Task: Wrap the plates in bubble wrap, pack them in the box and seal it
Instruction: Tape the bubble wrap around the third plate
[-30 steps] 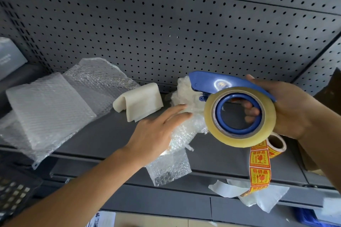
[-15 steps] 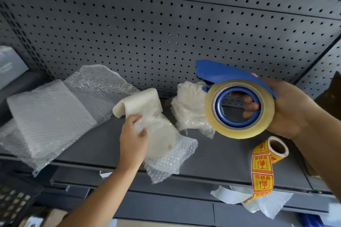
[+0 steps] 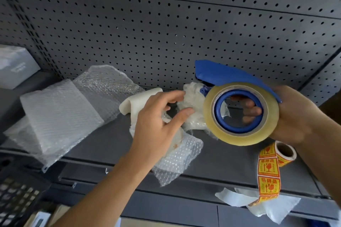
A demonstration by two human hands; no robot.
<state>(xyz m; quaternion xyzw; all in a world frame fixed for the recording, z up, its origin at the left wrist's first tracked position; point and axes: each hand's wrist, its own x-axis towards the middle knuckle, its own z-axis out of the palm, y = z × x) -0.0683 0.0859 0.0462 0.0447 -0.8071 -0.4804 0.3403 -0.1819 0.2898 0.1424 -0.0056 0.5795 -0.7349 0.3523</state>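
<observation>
Your right hand [image 3: 299, 116] grip is clamped on the tape dispenser [image 3: 228, 76] at 3 o'clock. Your left hand [image 3: 156, 125] grip is apart, over the wrapped plate [image 3: 182, 155] on the shelf [image 3: 221, 158].

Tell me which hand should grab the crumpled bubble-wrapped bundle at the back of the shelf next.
Left, probably. The left hand is free, fingers spread right beside the wrapped bundle, while the right hand is busy holding the tape dispenser.

open shelf [image 3: 230, 158] between wrapped plate [image 3: 178, 160] and sticker roll [image 3: 285, 152]
</observation>
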